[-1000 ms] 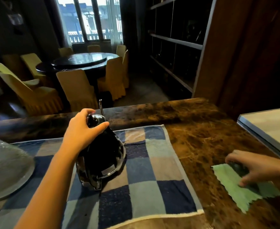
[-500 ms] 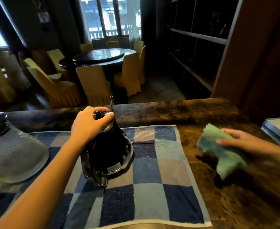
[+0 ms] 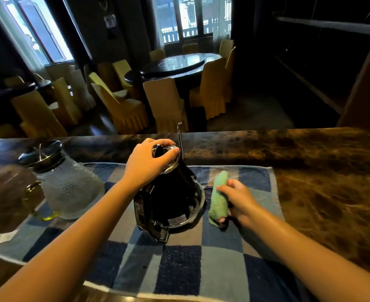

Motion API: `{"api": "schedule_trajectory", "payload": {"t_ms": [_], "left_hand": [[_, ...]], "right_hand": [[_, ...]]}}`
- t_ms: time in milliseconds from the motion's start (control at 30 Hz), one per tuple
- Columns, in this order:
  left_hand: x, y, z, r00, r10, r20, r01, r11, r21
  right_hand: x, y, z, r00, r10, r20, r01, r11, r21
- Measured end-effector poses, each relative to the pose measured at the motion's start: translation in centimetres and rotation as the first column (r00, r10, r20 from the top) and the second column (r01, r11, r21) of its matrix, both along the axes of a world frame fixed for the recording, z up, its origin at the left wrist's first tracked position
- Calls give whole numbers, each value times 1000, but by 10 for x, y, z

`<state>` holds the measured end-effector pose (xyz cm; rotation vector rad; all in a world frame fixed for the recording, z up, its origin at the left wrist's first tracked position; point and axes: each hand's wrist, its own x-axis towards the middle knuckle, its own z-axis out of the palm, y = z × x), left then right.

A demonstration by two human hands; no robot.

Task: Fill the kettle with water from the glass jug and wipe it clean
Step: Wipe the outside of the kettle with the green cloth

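Black and glossy, the kettle [image 3: 171,199] stood near the middle of a blue checked towel [image 3: 179,271] spread over a dark brown marbled counter [image 3: 323,171]. Seen from the head camera, its body leaned toward the viewer, so the underside with a pale label showed at the lower edge, and a thin metal spout [image 3: 180,138] rose straight up behind the lid. The left hand [image 3: 149,162] was clamped over the kettle's shiny top, fingers curled around the knob and the thumb pressed to its right side. Just right of the kettle, the right hand [image 3: 236,199] gripped a green cloth [image 3: 219,199], bunched into a long roll that stood close against the kettle's right flank; whether cloth and kettle actually touched could not be told. The lower end of the roll rested on the towel.

To the left, the glass jug [image 3: 68,188] sat upright at the towel's left edge, its frosted, pebbled body capped by a dark lid, with a yellowish handle on its left side. It stood apart from the kettle, the left forearm crossing between them. Beyond the counter lay a dim dining room with a round dark table [image 3: 175,66] ringed by yellow-covered chairs [image 3: 164,103], and bright windows [image 3: 190,18] behind.
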<state>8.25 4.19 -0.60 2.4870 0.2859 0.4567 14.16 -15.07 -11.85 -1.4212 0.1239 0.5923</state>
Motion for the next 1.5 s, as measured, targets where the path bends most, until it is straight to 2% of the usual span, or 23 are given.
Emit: {"api": "schedule_trajectory", "payload": {"t_ms": [167,300,367,500,667,833,900,967,1033,1067,1133,1233,1367,1500], "left_hand": [[2,1,-2,1000,7,2,-7,1000,11],[1,2,-3,1000,-4,6,4,1000,-20],[1,3,-4,1000,-9,15,9,999,-46],[1,3,-4,1000,-5,30,7,997,-74],[2,5,-6,999,-15,43,19,995,-95],[3,6,-7,998,-30,54,35,994,-104],[3,6,-7,998,-39,57,46,992,-117],[2,7,-8,997,-40,62,47,991,-122],[2,7,-8,997,-36,66,44,992,-121],[2,7,-9,997,-34,66,42,992,-121],[2,7,-8,998,-36,58,43,992,-121],[2,7,-6,998,-50,32,53,991,-126],[2,6,-5,999,-46,22,48,993,-110],[3,6,-7,999,-30,30,33,995,-92]], "right_hand": [[-3,7,-8,989,92,116,-75,987,-140],[-6,8,-3,987,162,8,-162,987,-23],[-7,7,-2,973,229,7,-229,973,-17],[-11,0,-9,927,340,156,-340,940,-29],[-14,3,-20,805,429,409,-372,903,-215],[-16,6,-16,691,489,533,-292,863,-413],[-15,7,-18,656,522,545,-348,850,-395],[-18,10,-19,740,453,497,-439,885,-154],[-28,21,-19,864,258,432,-327,941,90],[-33,30,-19,907,137,397,-203,971,129],[-42,54,-16,942,-66,330,28,992,120],[-45,79,-6,938,-230,260,219,973,70],[-28,85,-3,938,-220,267,225,974,11],[-24,83,-2,888,-153,433,167,986,8]]}}
